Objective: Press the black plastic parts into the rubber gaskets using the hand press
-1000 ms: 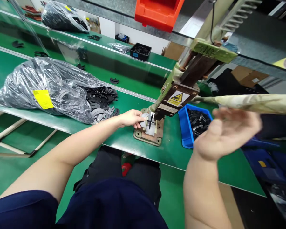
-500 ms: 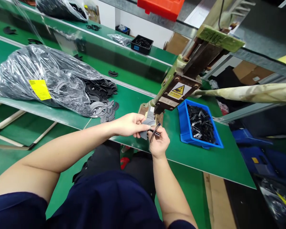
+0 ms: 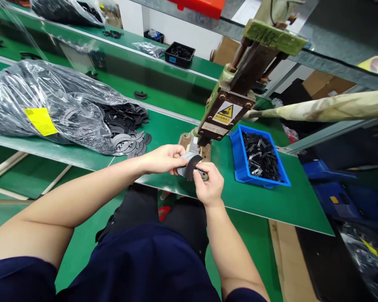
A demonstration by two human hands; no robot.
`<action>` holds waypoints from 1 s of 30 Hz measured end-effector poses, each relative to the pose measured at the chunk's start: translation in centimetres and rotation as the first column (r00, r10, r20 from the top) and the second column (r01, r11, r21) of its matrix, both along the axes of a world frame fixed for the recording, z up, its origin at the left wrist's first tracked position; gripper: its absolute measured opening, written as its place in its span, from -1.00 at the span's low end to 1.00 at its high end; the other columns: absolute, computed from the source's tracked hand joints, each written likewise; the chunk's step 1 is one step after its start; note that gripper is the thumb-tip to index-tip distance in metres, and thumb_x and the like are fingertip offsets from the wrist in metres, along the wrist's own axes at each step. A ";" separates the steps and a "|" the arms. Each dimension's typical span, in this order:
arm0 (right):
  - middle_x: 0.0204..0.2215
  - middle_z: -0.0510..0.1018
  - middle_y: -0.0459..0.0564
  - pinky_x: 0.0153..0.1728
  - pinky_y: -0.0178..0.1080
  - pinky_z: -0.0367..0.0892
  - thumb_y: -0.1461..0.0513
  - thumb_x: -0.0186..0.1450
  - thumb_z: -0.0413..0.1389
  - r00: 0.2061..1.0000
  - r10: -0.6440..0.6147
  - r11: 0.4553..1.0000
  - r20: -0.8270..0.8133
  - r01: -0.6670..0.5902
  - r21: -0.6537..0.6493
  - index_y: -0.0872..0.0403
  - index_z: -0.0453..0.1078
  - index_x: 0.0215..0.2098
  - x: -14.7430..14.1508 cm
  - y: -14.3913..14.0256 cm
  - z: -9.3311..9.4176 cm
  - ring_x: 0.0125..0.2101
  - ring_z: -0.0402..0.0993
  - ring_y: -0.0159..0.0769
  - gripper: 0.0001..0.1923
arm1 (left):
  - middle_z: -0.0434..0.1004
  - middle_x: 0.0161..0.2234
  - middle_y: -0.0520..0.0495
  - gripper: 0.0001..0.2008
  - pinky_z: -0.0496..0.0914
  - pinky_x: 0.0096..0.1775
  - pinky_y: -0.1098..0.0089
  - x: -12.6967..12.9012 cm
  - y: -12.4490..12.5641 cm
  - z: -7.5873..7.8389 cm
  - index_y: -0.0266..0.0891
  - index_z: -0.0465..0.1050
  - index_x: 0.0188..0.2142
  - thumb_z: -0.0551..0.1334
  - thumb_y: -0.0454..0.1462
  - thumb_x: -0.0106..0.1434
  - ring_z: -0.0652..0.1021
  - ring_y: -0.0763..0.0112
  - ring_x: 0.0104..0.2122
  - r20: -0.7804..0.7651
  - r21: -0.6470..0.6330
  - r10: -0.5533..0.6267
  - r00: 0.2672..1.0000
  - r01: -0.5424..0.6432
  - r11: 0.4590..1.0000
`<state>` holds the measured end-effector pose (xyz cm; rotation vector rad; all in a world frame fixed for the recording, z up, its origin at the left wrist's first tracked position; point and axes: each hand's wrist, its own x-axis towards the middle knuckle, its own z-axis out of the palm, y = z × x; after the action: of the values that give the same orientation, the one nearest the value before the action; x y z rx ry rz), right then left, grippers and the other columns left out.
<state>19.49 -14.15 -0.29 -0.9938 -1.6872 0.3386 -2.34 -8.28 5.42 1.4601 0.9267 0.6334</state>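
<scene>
My left hand is closed on several grey curved pieces, thumb on top. In front of them stands a dark crescent-shaped piece, pinched by the thumb and fingers of my right hand. A small black part shows by my right fingers; its kind is hard to make out. Both hands meet just in front of the base of a hand press, which bears a yellow warning label. Between the hands, the pieces overlap and partly hide one another.
Left on the green bench lies a clear plastic bag spilling curved pieces. A blue bin of black clip-like parts stands right of the press. The press's long handle reaches to the right. Behind is a black bin.
My right hand has turned the dark crescent piece from edge-on to broadside against the grey pieces. The whole view has shifted slightly, with bench things now farther left and up.
</scene>
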 end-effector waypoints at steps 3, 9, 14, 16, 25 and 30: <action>-0.18 0.65 0.00 -0.08 -0.16 0.52 0.26 0.33 0.25 0.999 -0.017 1.000 0.037 0.016 0.027 0.00 0.50 -0.06 0.0 -0.3 0.0 -0.16 0.60 -0.28 -0.79 | 0.53 -0.31 -0.02 -0.71 0.46 -0.25 0.34 -0.1 -1.2 0.1 -0.18 0.45 -0.22 0.38 -0.03 0.36 0.54 0.36 -0.32 -0.031 0.387 0.213 0.977 -0.185 0.903; -0.19 0.62 0.01 -0.13 -0.14 0.52 0.21 0.39 0.19 0.999 -0.028 0.999 0.045 0.026 0.037 0.01 0.47 -0.05 -0.6 -0.6 -0.6 -0.18 0.57 -0.27 -0.83 | 0.39 -0.37 0.00 -0.65 0.37 -0.19 0.34 0.5 -2.2 0.4 -0.19 0.41 -0.43 0.23 -0.11 0.49 0.45 0.37 -0.29 -0.105 0.612 0.099 0.990 -0.014 0.790; -0.20 0.61 0.02 -0.12 -0.12 0.54 0.19 0.40 0.18 0.999 -0.032 0.999 -0.025 0.033 0.032 -0.01 0.46 -0.05 -0.5 -1.0 -1.1 -0.18 0.58 -0.25 -0.84 | 0.33 -0.40 0.04 -0.56 0.35 -0.25 0.38 1.0 -1.5 -0.4 -0.21 0.33 -0.49 0.26 -0.03 0.46 0.40 0.42 -0.35 -0.065 0.435 0.036 0.997 -0.004 0.900; -0.18 0.61 0.01 -0.10 -0.12 0.54 0.20 0.40 0.19 0.997 -0.035 0.999 -0.071 0.037 0.024 -0.01 0.46 -0.04 -0.4 -1.1 -1.4 -0.16 0.59 -0.25 -0.83 | 0.38 -0.38 0.04 -0.61 0.38 -0.26 0.38 1.1 -1.5 -0.8 -0.21 0.40 -0.40 0.32 0.01 0.41 0.43 0.43 -0.34 0.049 0.297 0.044 0.998 -0.056 0.953; -0.08 0.60 0.06 -0.04 -0.11 0.60 0.18 0.43 0.16 0.991 -0.035 0.988 -0.131 0.015 -0.152 -0.02 0.44 0.09 1.8 -0.8 -3.7 -0.10 0.63 -0.25 -0.73 | 0.47 -0.50 0.05 -0.56 0.33 -0.52 0.52 0.8 1.0 -3.0 -0.27 0.51 -0.34 0.50 0.05 0.22 0.44 0.55 -0.55 0.221 -0.178 0.029 0.975 0.011 0.984; -0.06 0.57 0.06 -0.01 -0.07 0.60 0.20 0.43 0.14 0.978 -0.191 0.969 -0.082 0.174 -0.174 0.00 0.41 0.13 6.3 -2.1 -5.7 -0.10 0.62 -0.26 -0.69 | 0.49 -0.54 0.02 -0.65 0.37 -0.55 0.56 0.3 10.3 -6.1 -0.23 0.36 -0.38 0.50 -0.16 0.29 0.48 0.55 -0.61 0.076 -0.344 0.557 0.827 -0.503 0.793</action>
<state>25.81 -16.24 -6.03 -1.2269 -1.4836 0.4039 -2.08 2.03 -0.71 0.8341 1.2503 0.9634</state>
